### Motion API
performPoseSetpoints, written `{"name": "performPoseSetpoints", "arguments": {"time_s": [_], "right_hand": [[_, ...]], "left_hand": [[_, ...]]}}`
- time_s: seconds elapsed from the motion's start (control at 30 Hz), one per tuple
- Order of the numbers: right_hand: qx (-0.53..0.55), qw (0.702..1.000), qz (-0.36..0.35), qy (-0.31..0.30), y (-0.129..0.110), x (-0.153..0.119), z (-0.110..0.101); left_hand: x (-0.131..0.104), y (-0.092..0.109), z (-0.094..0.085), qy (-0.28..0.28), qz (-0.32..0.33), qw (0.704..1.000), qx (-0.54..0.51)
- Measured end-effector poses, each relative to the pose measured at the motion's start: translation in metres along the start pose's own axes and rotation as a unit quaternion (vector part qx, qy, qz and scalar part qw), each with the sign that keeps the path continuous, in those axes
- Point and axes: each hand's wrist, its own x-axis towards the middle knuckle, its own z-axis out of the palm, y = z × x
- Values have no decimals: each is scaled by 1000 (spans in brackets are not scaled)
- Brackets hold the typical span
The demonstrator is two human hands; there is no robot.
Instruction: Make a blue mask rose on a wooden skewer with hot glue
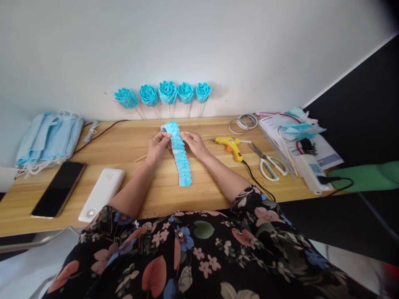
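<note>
A long blue pleated strip [182,160] runs down the middle of the wooden table, its far end curled over and raised. My left hand [159,145] pinches that far end from the left, and a thin wooden stick [141,158] pokes out to the left below the fingers. On the strip's right edge, near the top, rest the closed fingers of my right hand [193,144]. Several blue flowers on sticks, one of them this large bloom [168,92], lean against the wall behind.
Right of my hands lie a yellow glue gun [231,145], scissors [270,163], tape rolls [247,121] and a white power strip [312,173]. To the left are stacked blue masks [50,139], a black phone [59,189] and a white power bank [102,194].
</note>
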Motion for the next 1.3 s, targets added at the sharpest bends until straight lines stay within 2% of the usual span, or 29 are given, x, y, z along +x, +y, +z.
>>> {"name": "performPoseSetpoints", "arguments": {"time_s": [0.17, 0.43, 0.67, 0.8, 1.0, 1.2, 1.3], "right_hand": [[-35, 999, 15, 12, 1, 1, 0], [-70, 997, 7, 17, 2, -1, 0], [7, 1000, 4, -1, -4, 0, -1], [-2, 1000, 24, 5, -3, 0, 0], [-21, 999, 7, 32, -1, 0, -1], [-25, 999, 26, -4, -2, -1, 0], [-41, 999, 28, 1, -1, -1, 1]], "left_hand": [[0, -2, 1, -11, -13, 1000, -14], [0, -3, 0, -19, -24, 999, 20], [0, 1, -1, 2, -3, 1000, 13], [0, -1, -1, 5, 0, 1000, 5], [0, -2, 1, -12, -18, 1000, 19], [0, 1, -1, -5, -19, 999, 28], [-1, 0, 0, -12, -23, 999, 24]]}}
